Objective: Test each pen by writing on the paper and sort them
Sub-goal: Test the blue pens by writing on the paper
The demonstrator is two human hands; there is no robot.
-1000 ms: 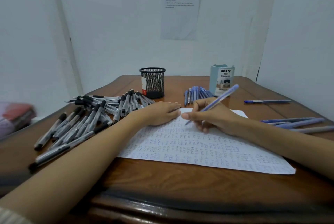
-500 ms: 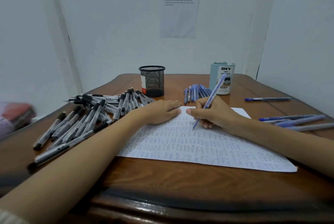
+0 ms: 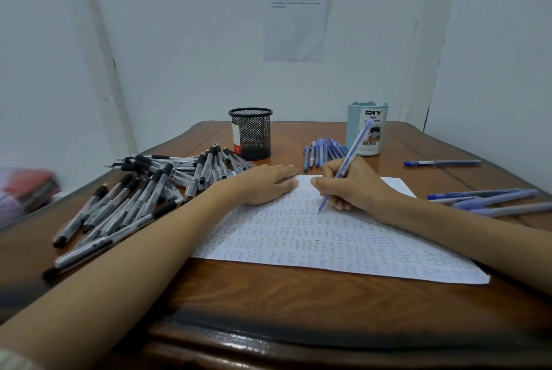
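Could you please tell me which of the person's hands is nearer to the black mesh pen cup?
Left. The left hand rests flat on the paper just in front of the mesh cup; the right hand, holding a blue pen, sits farther to its right.

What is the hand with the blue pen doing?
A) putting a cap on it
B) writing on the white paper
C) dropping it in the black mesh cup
B: the right hand grips the blue plastic pen, tip on the white scribble-covered paper sheet.

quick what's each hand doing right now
Left hand: open, fingers flat on the paper.
Right hand: gripping a blue pen, tip on the paper.
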